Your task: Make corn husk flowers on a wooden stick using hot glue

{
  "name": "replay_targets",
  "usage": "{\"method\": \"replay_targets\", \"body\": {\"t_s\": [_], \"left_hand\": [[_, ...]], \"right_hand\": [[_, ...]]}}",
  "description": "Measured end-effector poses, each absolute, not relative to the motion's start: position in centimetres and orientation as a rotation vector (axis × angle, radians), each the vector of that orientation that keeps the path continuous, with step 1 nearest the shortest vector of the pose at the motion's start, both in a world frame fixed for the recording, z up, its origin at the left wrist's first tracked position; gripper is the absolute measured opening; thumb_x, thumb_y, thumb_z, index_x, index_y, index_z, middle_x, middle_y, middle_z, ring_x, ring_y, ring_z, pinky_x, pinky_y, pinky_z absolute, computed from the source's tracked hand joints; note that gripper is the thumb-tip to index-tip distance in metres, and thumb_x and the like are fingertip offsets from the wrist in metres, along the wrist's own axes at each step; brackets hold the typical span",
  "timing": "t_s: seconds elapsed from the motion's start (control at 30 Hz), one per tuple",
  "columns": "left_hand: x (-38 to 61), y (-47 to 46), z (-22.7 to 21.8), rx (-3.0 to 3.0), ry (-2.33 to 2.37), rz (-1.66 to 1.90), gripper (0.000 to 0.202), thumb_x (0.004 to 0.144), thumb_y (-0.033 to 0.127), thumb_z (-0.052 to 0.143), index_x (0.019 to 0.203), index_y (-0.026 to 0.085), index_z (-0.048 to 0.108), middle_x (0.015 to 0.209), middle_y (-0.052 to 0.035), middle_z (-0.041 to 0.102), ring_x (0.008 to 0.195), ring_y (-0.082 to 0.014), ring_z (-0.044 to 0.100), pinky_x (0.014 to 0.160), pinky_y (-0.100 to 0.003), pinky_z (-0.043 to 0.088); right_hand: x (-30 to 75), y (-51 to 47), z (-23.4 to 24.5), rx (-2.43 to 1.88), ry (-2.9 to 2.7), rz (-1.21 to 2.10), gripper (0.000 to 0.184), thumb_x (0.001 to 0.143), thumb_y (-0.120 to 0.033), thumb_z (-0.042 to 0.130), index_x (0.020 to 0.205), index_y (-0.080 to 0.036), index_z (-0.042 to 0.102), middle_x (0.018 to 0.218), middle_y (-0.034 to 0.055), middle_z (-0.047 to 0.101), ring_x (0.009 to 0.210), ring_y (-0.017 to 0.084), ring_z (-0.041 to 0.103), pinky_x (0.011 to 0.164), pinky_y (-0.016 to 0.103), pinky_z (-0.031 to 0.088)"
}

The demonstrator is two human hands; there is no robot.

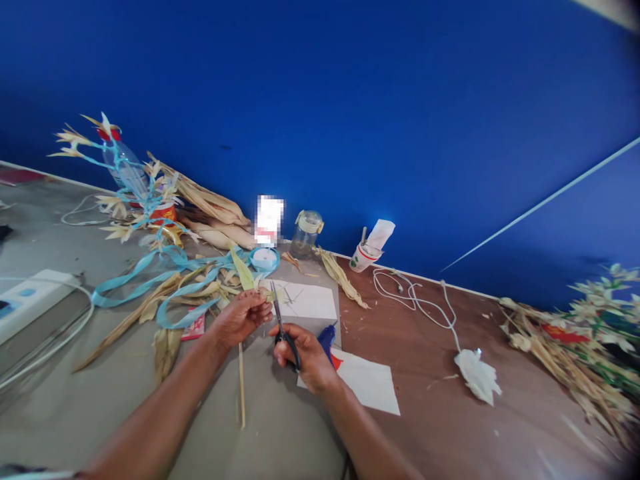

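Observation:
My right hand (306, 357) is closed around the black handles of a pair of scissors (281, 325), blades pointing up and away. My left hand (241, 315) pinches a small pale piece of dried corn husk (265, 292) right at the blade tips. A thin straw stick (242, 390) lies on the table below my left hand. A blue glue gun (327, 335) lies just behind my right hand, partly hidden by it.
Light blue ribbon (150, 283) and dried husks (150, 303) sprawl at left, with a ribbon roll (265, 259), a bottle of husk flowers (125, 170) and a power strip (30, 297). White papers (310, 300), a glass jar (306, 233), a paper cup (363, 257), a white cable (415, 297) and more husk flowers (575, 340) lie around.

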State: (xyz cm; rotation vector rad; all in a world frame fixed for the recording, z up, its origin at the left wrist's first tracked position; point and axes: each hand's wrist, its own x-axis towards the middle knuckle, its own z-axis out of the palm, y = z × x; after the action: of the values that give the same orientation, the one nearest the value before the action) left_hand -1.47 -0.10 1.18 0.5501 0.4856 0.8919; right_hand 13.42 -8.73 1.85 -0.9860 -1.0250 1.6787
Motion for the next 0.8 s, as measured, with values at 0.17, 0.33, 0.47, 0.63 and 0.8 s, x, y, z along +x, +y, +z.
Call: {"method": "replay_targets", "body": {"t_s": [0.17, 0.33, 0.47, 0.63, 0.8], "left_hand": [[-1.4, -0.1, 1.6, 0.547, 0.509, 0.928, 0.026, 0.07, 0.015, 0.067, 0.054, 0.014, 0.047, 0.047, 0.0059, 0.033, 0.044, -0.006, 0.034, 0.047, -0.02, 0.036], [-1.3, 0.0, 1.9, 0.546, 0.509, 0.972, 0.025, 0.069, 0.017, 0.069, 0.054, 0.013, 0.049, 0.046, 0.0074, 0.03, 0.042, -0.0047, 0.032, 0.047, -0.019, 0.035], [-1.3, 0.0, 2.1, 0.528, 0.541, 0.998, 0.027, 0.068, 0.018, 0.071, 0.053, 0.013, 0.048, 0.045, 0.0077, 0.032, 0.042, -0.0044, 0.033, 0.047, -0.019, 0.036], [-1.2, -0.1, 2.4, 0.506, 0.586, 1.028, 0.021, 0.064, 0.017, 0.074, 0.058, 0.012, 0.054, 0.046, 0.0076, 0.036, 0.042, -0.004, 0.034, 0.047, -0.019, 0.038], [-1.2, 0.1, 2.2, 0.509, 0.6, 1.041, 0.021, 0.063, 0.017, 0.075, 0.059, 0.012, 0.055, 0.045, 0.008, 0.036, 0.04, -0.0035, 0.034, 0.047, -0.019, 0.039]], "right_hand": [[13.5, -8.7, 1.9, -1.011, -1.049, 1.66, 0.046, 0.064, -0.051, 0.071, 0.091, -0.016, 0.058, 0.054, -0.0051, 0.048, 0.048, 0.007, 0.037, 0.049, 0.022, 0.024], [13.4, -8.6, 1.9, -1.036, -1.046, 1.665, 0.045, 0.062, -0.048, 0.072, 0.09, -0.016, 0.058, 0.055, -0.006, 0.046, 0.047, 0.006, 0.037, 0.048, 0.021, 0.024], [13.2, -8.4, 1.6, -1.067, -1.044, 1.658, 0.045, 0.062, -0.048, 0.073, 0.09, -0.016, 0.057, 0.055, -0.0061, 0.046, 0.047, 0.006, 0.038, 0.047, 0.02, 0.024], [13.1, -8.4, 1.2, -1.076, -1.043, 1.639, 0.046, 0.061, -0.049, 0.073, 0.09, -0.017, 0.057, 0.055, -0.006, 0.046, 0.047, 0.006, 0.039, 0.046, 0.02, 0.025], [13.1, -8.6, 1.1, -1.102, -1.052, 1.632, 0.041, 0.063, -0.045, 0.072, 0.09, -0.017, 0.058, 0.056, -0.0061, 0.046, 0.047, 0.006, 0.039, 0.046, 0.02, 0.026]]}}
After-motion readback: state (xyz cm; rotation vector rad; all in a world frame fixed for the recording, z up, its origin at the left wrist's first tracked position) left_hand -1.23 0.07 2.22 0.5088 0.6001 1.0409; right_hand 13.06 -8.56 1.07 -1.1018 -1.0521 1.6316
